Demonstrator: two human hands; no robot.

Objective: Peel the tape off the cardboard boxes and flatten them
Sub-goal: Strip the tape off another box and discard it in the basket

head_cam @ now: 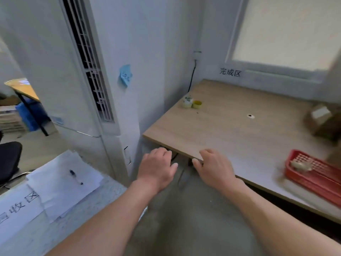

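Note:
My left hand (156, 167) hangs in the air over the floor, just off the near left corner of the wooden table (230, 130), fingers loosely curled and holding nothing. My right hand (214, 167) hovers at the table's front edge beside it, also loosely curled and empty. A blurred brown cardboard box (323, 121) with a white label sits on the table at the far right, well away from both hands. No tape is visible from here.
A red plastic basket (313, 174) holding a crumpled lump stands at the table's right front. Two small caps (191, 103) lie at the back left. A tall white air conditioner (83, 74) stands on the left. Papers and a pen (75, 177) lie on a grey surface at lower left.

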